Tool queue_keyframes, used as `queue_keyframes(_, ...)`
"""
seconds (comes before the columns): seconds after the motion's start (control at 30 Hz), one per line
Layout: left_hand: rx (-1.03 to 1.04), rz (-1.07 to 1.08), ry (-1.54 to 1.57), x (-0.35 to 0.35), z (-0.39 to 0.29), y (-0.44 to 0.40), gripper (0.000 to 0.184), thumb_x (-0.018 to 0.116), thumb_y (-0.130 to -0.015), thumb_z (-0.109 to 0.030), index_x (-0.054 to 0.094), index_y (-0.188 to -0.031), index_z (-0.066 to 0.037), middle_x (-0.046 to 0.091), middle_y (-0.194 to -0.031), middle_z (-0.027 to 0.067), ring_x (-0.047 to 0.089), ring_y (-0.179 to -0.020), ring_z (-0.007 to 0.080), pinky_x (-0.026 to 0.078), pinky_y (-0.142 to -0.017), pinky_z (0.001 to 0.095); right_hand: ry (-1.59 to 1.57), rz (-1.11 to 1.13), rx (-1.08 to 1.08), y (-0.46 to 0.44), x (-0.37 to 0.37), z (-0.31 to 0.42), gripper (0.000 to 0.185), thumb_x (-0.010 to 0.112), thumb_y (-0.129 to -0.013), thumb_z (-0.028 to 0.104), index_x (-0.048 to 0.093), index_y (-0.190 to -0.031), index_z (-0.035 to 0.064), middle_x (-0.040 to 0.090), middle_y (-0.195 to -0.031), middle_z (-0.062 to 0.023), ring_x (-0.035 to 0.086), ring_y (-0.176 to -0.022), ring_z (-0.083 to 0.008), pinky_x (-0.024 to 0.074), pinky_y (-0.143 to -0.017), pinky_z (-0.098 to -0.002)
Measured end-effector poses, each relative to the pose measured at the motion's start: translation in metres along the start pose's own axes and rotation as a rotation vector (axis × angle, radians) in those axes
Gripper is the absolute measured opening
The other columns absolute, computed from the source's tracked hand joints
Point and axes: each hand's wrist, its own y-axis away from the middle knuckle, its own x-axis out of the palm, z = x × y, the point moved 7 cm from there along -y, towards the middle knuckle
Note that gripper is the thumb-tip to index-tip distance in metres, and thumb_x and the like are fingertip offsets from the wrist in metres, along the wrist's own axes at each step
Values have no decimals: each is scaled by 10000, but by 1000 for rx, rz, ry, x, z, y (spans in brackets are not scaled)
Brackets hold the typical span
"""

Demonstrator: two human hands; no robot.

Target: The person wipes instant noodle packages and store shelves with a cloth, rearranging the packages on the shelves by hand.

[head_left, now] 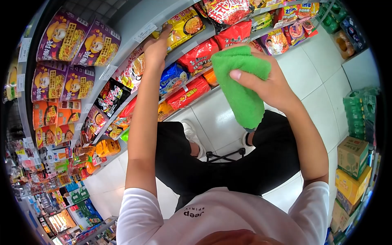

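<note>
Green cloth [245,102] hangs folded right of the frame's upper centre, clamped in the right grip [272,81], with the thumb pressed over its near face and the lower end drooping above the knee of the black trousers [220,175]. At the top of the frame, left of centre, the left grip [158,45] reaches in at a shelf, its fingers against the left end of a yellow noodle packet [183,25]; whether they pinch it or merely rest on it, I cannot tell. A price label [145,33] sits on the shelf edge just beside that hand.

Below the yellow packet in the frame lie a red packet [199,56] and a blue packet [173,78], the blue one near the left forearm. Purple noodle packs [61,38] fill the upper left. White floor tiles [326,98] stretch across the centre and right, with white shoes [191,136] near the middle, left of a black metal frame [224,157] that shows between the legs. Toward the right edge, green bottles [356,112] stand above a cardboard box [353,157] and a yellow carton [352,181].
</note>
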Motion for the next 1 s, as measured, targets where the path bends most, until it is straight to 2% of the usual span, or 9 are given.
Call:
queue_keyframes(0.23,15,-52,-96,-2,5,6,562,811,-921,-209,550,-1353,39,671,-1279,144,633,-1141,232,465,-1020,354,47,24,-47,-2,5,-3,322,776,-941,240,711,-1156,8,672,-1038,-36,690,-941,-126,548,-807,-283)
queue_keyframes(0.33,36,-6,-74,-1,5,7,632,838,-910,-248,531,-1360,72,677,-1250,125,624,-1143,191,473,-1003,318,65,53,-43,-3,6,-6,323,781,-939,243,709,-1150,9,669,-1028,-36,688,-939,-123,547,-803,-281)
queue_keyframes(0.53,-106,83,-64,-6,16,4,664,841,-910,-245,489,-1368,83,675,-1263,164,662,-1086,210,503,-986,324,73,55,9,-2,9,-8,319,785,-940,245,700,-1143,14,657,-1021,-29,682,-926,-120,546,-799,-281)
queue_keyframes(0.63,167,-30,-183,-5,4,8,634,859,-885,-244,525,-1304,93,682,-1250,184,675,-1072,219,511,-972,337,76,57,-4,-2,9,-9,319,786,-940,245,695,-1141,15,655,-1020,-25,679,-921,-119,544,-795,-279)
queue_keyframes(0.73,107,-74,-452,-6,-1,13,610,878,-847,-243,560,-1249,87,694,-1214,189,687,-1045,219,516,-948,344,73,63,0,-2,8,-9,318,791,-937,241,690,-1136,14,655,-1022,-24,679,-924,-120,543,-791,-279)
queue_keyframes(0.83,303,-83,-711,-3,-3,15,626,865,-844,-256,567,-1269,94,660,-1252,251,654,-1127,307,497,-987,414,69,69,26,-3,8,-8,322,794,-934,240,687,-1136,15,654,-1023,-28,680,-928,-121,542,-789,-282)
queue_keyframes(0.93,771,-112,-855,14,-31,53,639,813,-861,-245,554,-1338,92,585,-1256,352,527,-1190,521,438,-1011,559,105,64,2,-3,6,-11,324,796,-930,239,692,-1130,5,650,-1039,-34,672,-927,-122,539,-794,-280)
queue_keyframes(0.97,801,-52,-955,17,-28,55,650,782,-904,-239,527,-1432,41,497,-1387,355,485,-1253,531,428,-1040,575,113,70,-11,-4,6,-10,325,797,-928,238,694,-1125,1,649,-1044,-36,669,-926,-124,538,-795,-280)
queue_keyframes(1.0,835,-26,-974,17,-27,56,637,770,-915,-234,525,-1448,14,490,-1401,350,482,-1263,534,427,-1050,574,122,77,-21,-4,8,-9,326,797,-927,238,696,-1120,-4,648,-1049,-39,666,-925,-126,538,-797,-281)
